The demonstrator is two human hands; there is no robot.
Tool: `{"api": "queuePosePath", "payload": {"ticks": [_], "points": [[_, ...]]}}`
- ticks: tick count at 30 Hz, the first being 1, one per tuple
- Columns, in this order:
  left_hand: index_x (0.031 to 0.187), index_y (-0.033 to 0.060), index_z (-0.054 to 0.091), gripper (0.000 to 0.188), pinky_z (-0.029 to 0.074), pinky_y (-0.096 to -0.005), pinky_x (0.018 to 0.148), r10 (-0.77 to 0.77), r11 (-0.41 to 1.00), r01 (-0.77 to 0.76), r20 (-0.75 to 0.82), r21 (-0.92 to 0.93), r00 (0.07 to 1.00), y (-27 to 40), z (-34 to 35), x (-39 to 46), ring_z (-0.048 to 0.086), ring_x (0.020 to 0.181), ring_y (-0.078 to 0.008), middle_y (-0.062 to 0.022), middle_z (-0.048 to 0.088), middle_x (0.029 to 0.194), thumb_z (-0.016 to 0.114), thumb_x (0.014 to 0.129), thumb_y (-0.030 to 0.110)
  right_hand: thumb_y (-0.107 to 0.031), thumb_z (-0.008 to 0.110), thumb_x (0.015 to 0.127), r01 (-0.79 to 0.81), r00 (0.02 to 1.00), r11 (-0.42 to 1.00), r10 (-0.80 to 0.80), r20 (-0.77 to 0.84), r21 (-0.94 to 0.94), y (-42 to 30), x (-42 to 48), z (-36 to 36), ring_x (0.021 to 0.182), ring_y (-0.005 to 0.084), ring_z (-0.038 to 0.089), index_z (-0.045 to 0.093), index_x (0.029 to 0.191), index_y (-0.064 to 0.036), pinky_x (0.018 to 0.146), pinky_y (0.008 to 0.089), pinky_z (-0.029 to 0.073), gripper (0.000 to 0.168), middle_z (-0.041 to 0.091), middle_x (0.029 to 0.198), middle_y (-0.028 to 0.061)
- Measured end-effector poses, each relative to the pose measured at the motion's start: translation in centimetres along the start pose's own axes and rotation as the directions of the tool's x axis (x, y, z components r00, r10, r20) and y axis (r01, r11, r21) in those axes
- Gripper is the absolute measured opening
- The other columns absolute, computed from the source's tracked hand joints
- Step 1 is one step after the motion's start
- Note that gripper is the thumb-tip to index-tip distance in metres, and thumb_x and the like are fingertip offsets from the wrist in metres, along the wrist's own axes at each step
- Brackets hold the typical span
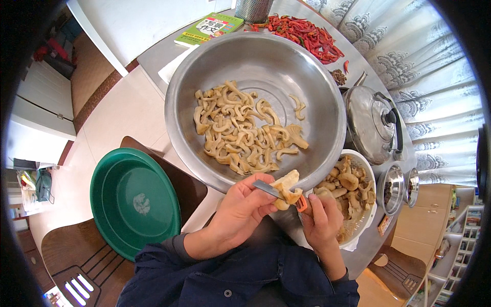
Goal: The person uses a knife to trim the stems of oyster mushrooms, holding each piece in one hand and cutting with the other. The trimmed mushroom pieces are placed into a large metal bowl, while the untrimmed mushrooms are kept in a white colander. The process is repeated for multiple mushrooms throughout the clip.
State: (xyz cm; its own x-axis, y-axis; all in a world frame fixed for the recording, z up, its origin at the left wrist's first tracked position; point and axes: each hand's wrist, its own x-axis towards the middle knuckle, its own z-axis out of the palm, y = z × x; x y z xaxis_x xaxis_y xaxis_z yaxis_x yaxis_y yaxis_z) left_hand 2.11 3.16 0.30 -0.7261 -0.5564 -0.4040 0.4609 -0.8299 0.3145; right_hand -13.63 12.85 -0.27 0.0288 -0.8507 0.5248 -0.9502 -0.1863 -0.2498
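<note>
My left hand (245, 207) holds a pale tan mushroom (287, 188) over the near rim of a large stainless steel basin (249, 46). In my right hand (322, 217) is a small knife (267, 188) with an orange collar by its handle; its blade lies against the mushroom, the tip near my left thumb. My right fingers hide most of the handle. Inside the basin, sliced mushroom strips (241, 130) are heaped towards the left and near side. To the right of my right hand, a white plastic colander (372, 215) holds whole mushrooms (348, 181).
A steel kettle (370, 122) and small steel bowls (390, 192) stand at the right. Red chilies (303, 38) are spread at the back, near a green book (209, 28) and a metal mesh holder (253, 9). A green plastic tub (134, 207) rests on a wooden chair (73, 245) at left.
</note>
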Motion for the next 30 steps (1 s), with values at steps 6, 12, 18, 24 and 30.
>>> {"api": "queuePosePath", "payload": {"ticks": [6,12,18,24,30], "points": [[0.097,0.0037,0.048,0.019,0.047,-0.0192,0.066,-0.014,0.999,0.015,0.016,-0.035,1.000,0.1,0.0,-0.1,0.057,0.076,-0.0099,-0.0038,0.058,0.086,0.053,0.078,0.003,-0.003,0.063,0.066,-0.015,0.999,0.999,0.013,-0.029,-0.046,0.3,-1.0,0.3,0.057,0.0259,0.054,0.047,0.104,-0.002,0.046,0.0317,0.042,0.042,0.054,0.076,0.0141],[0.094,0.0034,0.049,0.016,0.047,-0.0203,0.068,0.009,0.999,-0.008,0.036,-0.035,0.999,-0.2,-0.1,-0.1,0.056,0.076,-0.0098,-0.0038,0.057,0.085,0.053,0.079,0.004,-0.003,0.063,0.066,-0.003,1.000,0.999,0.003,-0.018,-0.047,-0.1,-0.3,0.3,0.057,0.0257,0.054,0.047,0.104,-0.001,0.045,0.0314,0.041,0.041,0.054,0.077,0.0140],[0.095,0.0029,0.048,0.015,0.047,-0.0223,0.073,-0.002,0.996,0.010,0.095,-0.086,0.996,0.2,0.0,-0.1,0.056,0.080,-0.0108,-0.0050,0.057,0.088,0.051,0.080,0.004,-0.004,0.062,0.067,-0.029,0.999,0.996,0.025,-0.042,-0.086,0.3,-1.3,0.6,0.056,0.0256,0.054,0.047,0.103,-0.001,0.045,0.0315,0.041,0.039,0.054,0.075,0.0141],[0.094,0.0017,0.048,0.015,0.047,-0.0230,0.073,0.034,0.996,-0.027,0.096,-0.080,0.995,-0.2,0.1,-0.1,0.057,0.080,-0.0118,-0.0067,0.057,0.089,0.050,0.079,0.004,-0.004,0.061,0.066,-0.032,0.999,0.999,0.031,-0.028,-0.039,0.0,-0.7,0.4,0.057,0.0259,0.054,0.047,0.103,-0.001,0.045,0.0316,0.041,0.040,0.054,0.076,0.0142],[0.094,0.0016,0.048,0.016,0.048,-0.0245,0.073,0.022,0.992,-0.005,0.131,-0.128,0.991,-0.1,-0.5,0.0,0.058,0.079,-0.0139,-0.0077,0.058,0.087,0.050,0.078,0.002,-0.001,0.062,0.063,-0.026,1.000,0.998,0.026,-0.015,-0.055,0.3,-1.2,0.5,0.058,0.0260,0.054,0.047,0.103,-0.001,0.046,0.0316,0.042,0.043,0.054,0.076,0.0145]]}}
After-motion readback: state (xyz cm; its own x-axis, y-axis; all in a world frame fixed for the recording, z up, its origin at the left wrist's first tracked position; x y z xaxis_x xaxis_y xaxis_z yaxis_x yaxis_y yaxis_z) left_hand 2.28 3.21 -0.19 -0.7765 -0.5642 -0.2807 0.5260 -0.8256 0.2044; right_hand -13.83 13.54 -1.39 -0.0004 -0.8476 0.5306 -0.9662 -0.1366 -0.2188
